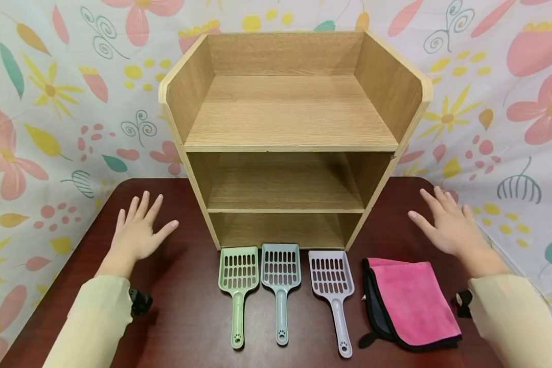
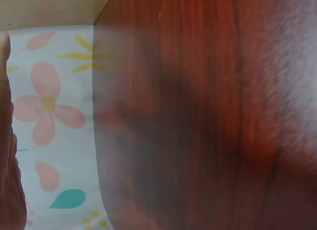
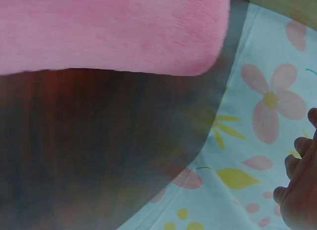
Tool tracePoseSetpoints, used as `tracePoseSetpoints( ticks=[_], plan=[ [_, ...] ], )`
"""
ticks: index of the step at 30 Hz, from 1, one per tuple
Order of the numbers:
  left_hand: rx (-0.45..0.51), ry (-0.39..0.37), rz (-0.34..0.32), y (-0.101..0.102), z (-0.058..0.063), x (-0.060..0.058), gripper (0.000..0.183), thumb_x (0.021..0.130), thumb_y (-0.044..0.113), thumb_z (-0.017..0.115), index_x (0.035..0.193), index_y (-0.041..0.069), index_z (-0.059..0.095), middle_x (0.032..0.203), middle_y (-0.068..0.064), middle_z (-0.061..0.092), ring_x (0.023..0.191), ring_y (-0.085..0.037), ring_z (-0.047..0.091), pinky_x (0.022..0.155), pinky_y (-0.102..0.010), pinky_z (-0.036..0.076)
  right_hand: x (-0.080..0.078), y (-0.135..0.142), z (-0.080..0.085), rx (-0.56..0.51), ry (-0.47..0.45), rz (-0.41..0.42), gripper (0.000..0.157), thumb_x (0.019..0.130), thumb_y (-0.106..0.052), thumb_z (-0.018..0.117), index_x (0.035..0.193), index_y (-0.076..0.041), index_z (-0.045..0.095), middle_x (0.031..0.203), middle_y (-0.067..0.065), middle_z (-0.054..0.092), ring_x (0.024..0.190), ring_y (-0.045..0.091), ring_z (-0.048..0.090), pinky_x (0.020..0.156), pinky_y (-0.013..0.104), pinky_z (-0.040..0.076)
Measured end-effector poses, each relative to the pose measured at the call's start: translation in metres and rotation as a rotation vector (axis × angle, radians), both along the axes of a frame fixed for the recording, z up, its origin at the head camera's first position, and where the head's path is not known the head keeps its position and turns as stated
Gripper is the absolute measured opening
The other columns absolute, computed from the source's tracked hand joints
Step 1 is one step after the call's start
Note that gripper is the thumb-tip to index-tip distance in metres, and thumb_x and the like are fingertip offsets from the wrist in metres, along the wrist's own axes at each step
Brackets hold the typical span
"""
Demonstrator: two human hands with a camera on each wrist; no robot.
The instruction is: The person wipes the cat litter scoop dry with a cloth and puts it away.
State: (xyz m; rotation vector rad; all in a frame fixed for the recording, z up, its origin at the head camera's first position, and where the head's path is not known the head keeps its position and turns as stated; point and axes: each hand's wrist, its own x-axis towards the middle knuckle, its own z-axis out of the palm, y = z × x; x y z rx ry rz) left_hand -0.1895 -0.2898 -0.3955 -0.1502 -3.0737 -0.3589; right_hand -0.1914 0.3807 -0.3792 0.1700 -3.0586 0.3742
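My left hand [image 1: 139,232] is held over the left side of the table with its fingers spread and nothing in it. On the other side, my right hand [image 1: 451,227] is likewise spread, just above and right of a folded pink cloth [image 1: 411,301] with dark edging. Between the hands lie three slotted litter scoops in a row: a green scoop [image 1: 238,294], a blue-grey scoop [image 1: 281,286] and a pale lilac scoop [image 1: 333,296], handles toward me. In the right wrist view the pink cloth [image 3: 114,32] fills the upper left.
A wooden shelf unit [image 1: 292,145] with an upper tray and two lower compartments stands at the back middle, right behind the scoops. The dark red-brown table [image 1: 188,327] has rounded far corners. Flower-patterned fabric [image 1: 41,128] hangs around its back and sides.
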Motion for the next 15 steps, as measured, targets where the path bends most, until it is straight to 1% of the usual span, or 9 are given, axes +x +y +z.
tracePoseSetpoints(
  ticks=[4, 8, 11, 15],
  plan=[
    [0.015, -0.016, 0.007, 0.003, -0.003, 0.005, 0.086, 0.090, 0.069, 0.034, 0.153, 0.023, -0.001, 0.159, -0.015, -0.007, 0.144, -0.042, -0.008, 0.110, -0.065, -0.004, 0.006, 0.003, -0.008, -0.055, -0.014, 0.007, 0.074, 0.098, -0.052, 0.037, 0.152, -0.010, 0.011, 0.154, 0.029, 0.004, 0.141, 0.050, 0.001, 0.101, 0.074, 0.001],
    [0.028, -0.043, 0.006, 0.007, -0.004, 0.011, 0.090, 0.089, 0.070, 0.035, 0.153, 0.020, -0.002, 0.159, -0.018, 0.000, 0.144, -0.043, -0.001, 0.110, -0.064, 0.000, 0.013, 0.006, -0.013, -0.133, -0.052, 0.027, 0.073, 0.098, -0.047, 0.040, 0.152, -0.006, 0.011, 0.153, 0.033, 0.006, 0.139, 0.052, 0.003, 0.099, 0.074, 0.010],
    [0.036, -0.048, -0.002, 0.013, -0.004, 0.016, 0.092, 0.088, 0.071, 0.035, 0.153, 0.015, -0.001, 0.158, -0.020, 0.008, 0.143, -0.043, 0.006, 0.110, -0.064, 0.005, 0.019, 0.006, -0.013, -0.169, -0.102, 0.037, 0.076, 0.098, -0.047, 0.042, 0.151, -0.003, 0.010, 0.150, 0.036, 0.009, 0.137, 0.054, 0.007, 0.098, 0.072, 0.016],
    [0.041, -0.036, -0.009, 0.021, -0.004, 0.023, 0.094, 0.089, 0.070, 0.037, 0.152, 0.009, 0.004, 0.154, -0.025, 0.019, 0.140, -0.046, 0.018, 0.109, -0.064, 0.015, 0.026, 0.004, -0.013, -0.175, -0.145, 0.036, 0.079, 0.097, -0.049, 0.044, 0.150, 0.000, 0.013, 0.146, 0.039, 0.018, 0.134, 0.056, 0.016, 0.097, 0.070, 0.021]
  ],
)
